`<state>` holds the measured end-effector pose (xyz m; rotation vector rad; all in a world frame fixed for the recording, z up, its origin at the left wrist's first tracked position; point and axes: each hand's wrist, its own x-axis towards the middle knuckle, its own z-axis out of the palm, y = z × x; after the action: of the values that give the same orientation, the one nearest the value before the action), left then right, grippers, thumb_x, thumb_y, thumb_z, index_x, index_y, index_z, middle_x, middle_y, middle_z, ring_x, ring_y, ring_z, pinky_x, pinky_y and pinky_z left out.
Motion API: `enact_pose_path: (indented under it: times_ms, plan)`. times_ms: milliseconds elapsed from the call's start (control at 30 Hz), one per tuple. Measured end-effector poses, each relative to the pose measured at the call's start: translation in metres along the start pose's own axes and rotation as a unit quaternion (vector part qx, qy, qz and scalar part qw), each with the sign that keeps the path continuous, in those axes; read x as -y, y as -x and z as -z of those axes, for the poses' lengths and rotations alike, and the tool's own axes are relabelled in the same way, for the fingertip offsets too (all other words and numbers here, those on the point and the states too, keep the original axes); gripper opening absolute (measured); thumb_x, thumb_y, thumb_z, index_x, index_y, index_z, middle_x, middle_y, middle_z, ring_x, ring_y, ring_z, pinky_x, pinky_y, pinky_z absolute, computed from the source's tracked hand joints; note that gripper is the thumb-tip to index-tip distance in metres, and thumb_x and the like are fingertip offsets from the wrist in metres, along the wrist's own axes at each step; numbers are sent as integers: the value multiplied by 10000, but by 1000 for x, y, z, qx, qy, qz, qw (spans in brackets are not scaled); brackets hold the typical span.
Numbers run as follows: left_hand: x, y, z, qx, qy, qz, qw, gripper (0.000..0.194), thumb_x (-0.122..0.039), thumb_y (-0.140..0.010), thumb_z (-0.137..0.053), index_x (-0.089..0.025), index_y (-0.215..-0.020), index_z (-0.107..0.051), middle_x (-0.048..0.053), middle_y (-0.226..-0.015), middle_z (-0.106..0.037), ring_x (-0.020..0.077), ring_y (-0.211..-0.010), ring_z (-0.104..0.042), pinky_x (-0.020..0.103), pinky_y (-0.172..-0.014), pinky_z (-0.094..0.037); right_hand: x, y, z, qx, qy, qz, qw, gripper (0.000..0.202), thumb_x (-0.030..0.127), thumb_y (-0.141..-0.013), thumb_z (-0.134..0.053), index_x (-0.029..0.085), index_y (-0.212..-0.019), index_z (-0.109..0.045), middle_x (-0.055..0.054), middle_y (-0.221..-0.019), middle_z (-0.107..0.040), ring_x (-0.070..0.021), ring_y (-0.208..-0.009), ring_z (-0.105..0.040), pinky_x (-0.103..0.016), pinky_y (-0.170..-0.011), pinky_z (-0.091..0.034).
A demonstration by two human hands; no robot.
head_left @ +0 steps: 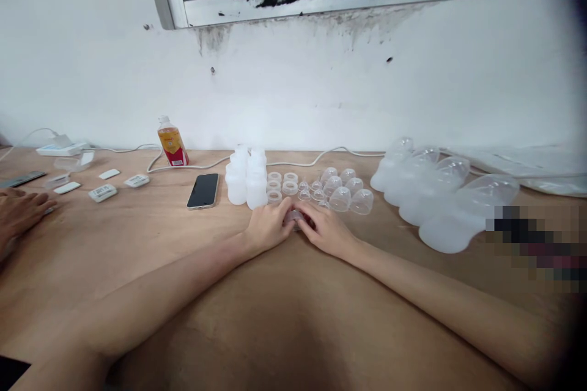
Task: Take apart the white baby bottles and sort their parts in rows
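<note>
My left hand [270, 224] and my right hand [331, 231] meet over the table, fingers closed around a small translucent bottle ring [293, 217]. The fingers cover much of it, so I cannot tell whether anything sits inside it. Just beyond my left hand stand white translucent bottles [237, 186] in two rows, with loose bottle rings [274, 186] beside them. Clear teats [317, 195] lie beyond my right hand, and several clear domed caps [340, 198] stand to their right.
Capped bottles [447, 226] stand in a group at the right. A phone [203, 190], a drink bottle [172, 143], small white boxes [103, 192] and a white cable [316, 160] are on the table [192, 269]. Another person's hand [22, 211] rests at the far left.
</note>
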<state>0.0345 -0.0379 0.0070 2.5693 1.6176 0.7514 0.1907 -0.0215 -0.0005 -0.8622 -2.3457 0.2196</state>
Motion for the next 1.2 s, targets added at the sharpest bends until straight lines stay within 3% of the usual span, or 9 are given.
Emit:
enact_pose_path:
  times_ms: [267,433,500,600,700,767,867,1033,1200]
  plan:
    - [2,-2,-3,24,4,13,1000,72,-222,-758,-410,-203,-824,-432,6,-660,-561,158,-580,-540,226,-472,-296,0,0,-1,2,6,2,1000,238,143,-791,-357,205,-939,-532,-57,-862,-562,-168,-766,-521,-314,-684,-424]
    - [-4,1,9,15,-10,-14,1000,236,-391,-767,-419,-194,-895,-434,21,-688,-557,171,-613,-543,240,-508,-338,-3,-2,0,-51,-58,-37,996,245,168,-791,-378,209,-964,-547,-46,-897,-587,-167,-818,-542,-320,-732,-432]
    - [-8,0,19,-9,-11,-49,999,311,-445,-767,-401,-186,-935,-433,45,-782,-560,186,-699,-540,258,-564,-373,-4,-3,1,-72,-121,-91,986,257,216,-803,-374,203,-993,-547,-44,-831,-598,-143,-676,-565,-283,-609,-465]
    - [-7,-7,39,-81,-52,-93,991,299,-393,-790,-376,-164,-970,-445,85,-957,-516,212,-891,-482,307,-715,-387,-3,-4,4,-76,-217,-162,960,306,283,-810,-366,191,-1057,-523,-16,-665,-581,-91,-426,-493,-220,-397,-421]
    - [3,-16,54,-160,-152,-71,973,327,-338,-774,-425,-140,-1033,-438,123,-1103,-440,253,-1016,-394,371,-825,-328,0,-4,5,-82,-253,-175,948,319,299,-796,-393,179,-1056,-532,1,-595,-554,-77,-396,-469,-197,-365,-404]
    - [13,-21,59,-177,-215,-43,960,375,-341,-755,-464,-132,-1064,-428,136,-1130,-428,278,-1027,-377,400,-835,-301,1,-3,6,-82,-253,-171,949,313,307,-792,-403,181,-1042,-544,6,-575,-543,-73,-394,-462,-191,-362,-398]
    - [24,-24,59,-153,-278,-23,948,388,-369,-735,-494,-131,-1039,-454,138,-1040,-492,298,-978,-401,413,-801,-299,2,-3,6,-75,-243,-167,953,306,312,-795,-403,198,-1043,-543,12,-552,-527,-77,-398,-464,-192,-364,-401]
    - [27,-24,54,-137,-302,-36,943,332,-344,-734,-503,-140,-996,-486,118,-986,-512,286,-924,-432,392,-772,-312,-2,-5,4,-87,-274,-181,941,307,302,-768,-447,213,-1056,-508,-41,-770,-568,-118,-565,-547,-209,-387,-449]
    - [26,-25,54,-126,-271,-36,953,347,-316,-724,-524,-127,-1010,-471,116,-994,-490,261,-883,-459,378,-754,-341,-6,-8,2,-107,-346,-198,911,333,330,-728,-513,222,-1040,-475,-68,-985,-507,-152,-743,-563,-228,-454,-498]
